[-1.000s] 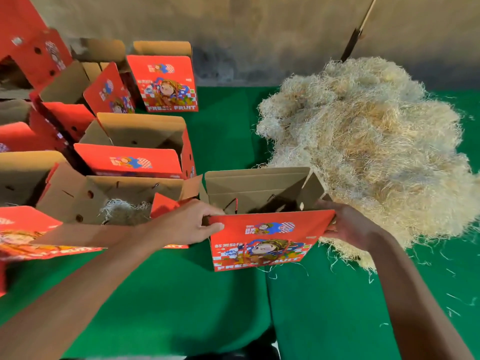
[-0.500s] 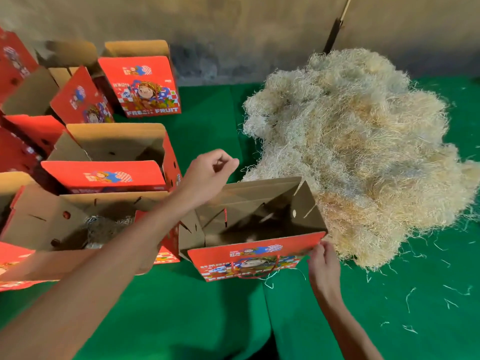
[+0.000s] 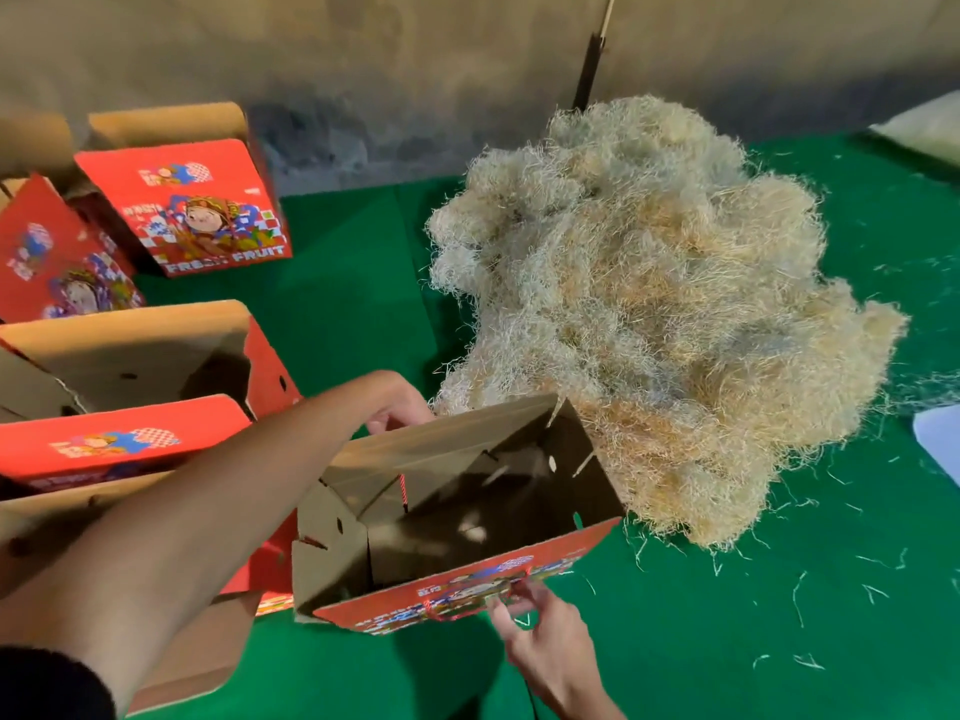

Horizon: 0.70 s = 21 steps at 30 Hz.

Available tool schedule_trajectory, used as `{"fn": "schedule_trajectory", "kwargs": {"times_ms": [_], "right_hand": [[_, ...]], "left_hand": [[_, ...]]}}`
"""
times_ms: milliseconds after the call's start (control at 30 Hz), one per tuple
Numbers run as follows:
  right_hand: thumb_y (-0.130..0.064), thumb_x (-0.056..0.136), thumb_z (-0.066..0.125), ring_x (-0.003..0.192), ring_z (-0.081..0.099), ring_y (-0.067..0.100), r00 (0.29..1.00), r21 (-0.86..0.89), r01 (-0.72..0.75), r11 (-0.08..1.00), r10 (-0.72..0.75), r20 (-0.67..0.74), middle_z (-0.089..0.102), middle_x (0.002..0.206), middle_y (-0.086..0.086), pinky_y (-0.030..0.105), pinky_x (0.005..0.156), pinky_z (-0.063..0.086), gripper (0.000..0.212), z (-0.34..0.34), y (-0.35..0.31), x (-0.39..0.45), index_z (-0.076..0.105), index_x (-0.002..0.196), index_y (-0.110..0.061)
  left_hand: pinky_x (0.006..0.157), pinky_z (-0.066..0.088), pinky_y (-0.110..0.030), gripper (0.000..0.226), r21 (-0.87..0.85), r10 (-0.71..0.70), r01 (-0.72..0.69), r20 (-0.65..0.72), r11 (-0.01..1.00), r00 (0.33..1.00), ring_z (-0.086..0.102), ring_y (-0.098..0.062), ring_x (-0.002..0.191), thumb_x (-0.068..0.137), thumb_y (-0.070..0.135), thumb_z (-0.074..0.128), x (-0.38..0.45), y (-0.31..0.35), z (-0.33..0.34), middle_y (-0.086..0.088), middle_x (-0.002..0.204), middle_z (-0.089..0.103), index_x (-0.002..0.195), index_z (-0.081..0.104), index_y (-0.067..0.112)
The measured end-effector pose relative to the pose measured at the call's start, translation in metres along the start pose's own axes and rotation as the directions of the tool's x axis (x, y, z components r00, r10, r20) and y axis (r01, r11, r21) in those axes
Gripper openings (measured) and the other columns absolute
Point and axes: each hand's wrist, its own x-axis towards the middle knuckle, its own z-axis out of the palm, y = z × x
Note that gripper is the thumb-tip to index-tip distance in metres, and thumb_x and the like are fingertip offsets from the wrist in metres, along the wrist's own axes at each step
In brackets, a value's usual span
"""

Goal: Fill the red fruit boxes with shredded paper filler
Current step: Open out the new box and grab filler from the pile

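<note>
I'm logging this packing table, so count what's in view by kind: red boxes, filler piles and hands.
Red fruit boxes: 5. These are the held box, one under the left arm, one at middle left, one at far left and one at the back.
Shredded paper pile: 1
Hands: 2, the left hand and the right hand.
Total: 8

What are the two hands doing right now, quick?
Left hand: fingers curled over the far top edge of the open red box, gripping it.
Right hand: pinching the box's near red wall at its handle.
</note>
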Motion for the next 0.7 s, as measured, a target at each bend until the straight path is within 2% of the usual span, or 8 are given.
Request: {"fn": "schedule_trajectory", "kwargs": {"times_ms": [100, 167, 200, 233, 267, 333, 500, 700], "right_hand": [[-0.063, 0.085, 0.043, 0.074, 0.071, 0.014, 1.0, -0.038, -0.003, 0.999, 0.002, -0.007, 0.073, 0.083, -0.005, 0.03, 0.075, 0.057, 0.042, 0.004, 0.0, 0.012, 0.062, 0.09, -0.026], [-0.054, 0.089, 0.043, 0.074, 0.071, 0.018, 1.0, -0.07, -0.032, 0.997, 0.031, -0.003, 0.073, 0.08, 0.0, 0.034, 0.075, 0.058, 0.039, 0.008, 0.004, 0.019, 0.062, 0.087, -0.02], [-0.051, 0.092, 0.044, 0.074, 0.071, 0.017, 0.999, -0.084, -0.035, 0.996, 0.036, 0.008, 0.073, 0.08, 0.0, 0.034, 0.075, 0.058, 0.037, 0.011, 0.007, 0.023, 0.062, 0.086, -0.019], [-0.047, 0.095, 0.045, 0.072, 0.072, 0.016, 0.999, -0.084, -0.038, 0.996, 0.04, 0.025, 0.074, 0.078, -0.001, 0.033, 0.075, 0.058, 0.035, 0.013, 0.009, 0.026, 0.063, 0.086, -0.019], [-0.044, 0.097, 0.046, 0.068, 0.072, 0.016, 0.997, -0.059, -0.051, 0.997, 0.054, 0.046, 0.074, 0.075, -0.001, 0.032, 0.072, 0.058, 0.035, 0.016, 0.013, 0.028, 0.064, 0.084, -0.017], [-0.032, 0.099, 0.052, 0.055, 0.07, 0.017, 0.988, 0.042, -0.109, 0.993, 0.103, 0.117, 0.072, 0.066, 0.003, 0.028, 0.057, 0.057, 0.033, 0.021, 0.019, 0.033, 0.066, 0.078, -0.011], [-0.019, 0.092, 0.064, 0.045, 0.066, 0.023, 0.969, 0.189, -0.209, 0.96, 0.176, 0.176, 0.067, 0.056, 0.006, 0.027, 0.041, 0.048, 0.023, 0.032, 0.031, 0.041, 0.067, 0.073, -0.005], [-0.02, 0.096, 0.063, 0.039, 0.059, 0.012, 0.96, 0.163, -0.234, 0.958, 0.201, 0.194, 0.063, 0.052, 0.001, 0.026, 0.039, 0.047, 0.025, 0.038, 0.042, 0.052, 0.064, 0.074, -0.007]], "left_hand": [[0.091, 0.057, -0.037, 0.035, 0.174, -0.014, 0.028, -0.079, 0.984, 0.997, 0.071, -0.024, 0.103, 0.1, 0.026, 0.058, 0.01, 0.009, -0.002, -0.012, 0.129, 0.065, 0.132, 0.06, 0.011], [0.103, 0.036, -0.042, 0.04, 0.251, -0.011, 0.044, -0.13, 0.967, 0.991, 0.06, -0.026, 0.111, 0.103, 0.023, 0.05, 0.017, 0.01, -0.003, -0.018, 0.134, 0.053, 0.136, 0.05, 0.0], [0.103, 0.038, -0.04, 0.037, 0.253, -0.002, 0.035, -0.131, 0.967, 0.991, 0.07, -0.025, 0.1, 0.103, 0.02, 0.049, 0.02, 0.008, -0.003, -0.017, 0.128, 0.056, 0.132, 0.053, -0.002], [0.097, 0.05, -0.034, 0.029, 0.261, 0.028, 0.01, -0.144, 0.965, 0.989, 0.076, -0.017, 0.078, 0.102, 0.017, 0.05, 0.023, 0.006, -0.003, -0.016, 0.118, 0.066, 0.123, 0.061, 0.001], [0.079, 0.059, -0.025, 0.018, 0.276, 0.06, -0.011, -0.172, 0.961, 0.983, 0.068, -0.01, 0.06, 0.1, 0.015, 0.052, 0.028, 0.003, -0.004, -0.01, 0.104, 0.075, 0.107, 0.067, 0.008], [0.054, 0.047, -0.02, 0.016, 0.325, 0.136, -0.044, -0.266, 0.945, 0.955, 0.055, -0.006, 0.057, 0.098, 0.016, 0.055, 0.035, -0.004, -0.007, 0.005, 0.084, 0.066, 0.086, 0.066, 0.018], [0.05, 0.048, -0.017, 0.032, 0.051, 0.168, -0.161, -0.264, 0.986, 0.95, 0.061, -0.005, 0.057, 0.089, -0.003, 0.056, 0.057, -0.024, -0.017, 0.002, 0.092, 0.073, 0.103, 0.078, 0.016], [0.049, 0.045, -0.013, 0.02, 0.207, 0.229, -0.161, -0.365, 0.965, 0.902, 0.058, -0.009, 0.065, 0.09, 0.005, 0.063, 0.09, -0.045, -0.007, 0.001, 0.081, 0.068, 0.101, 0.078, 0.013]]}}
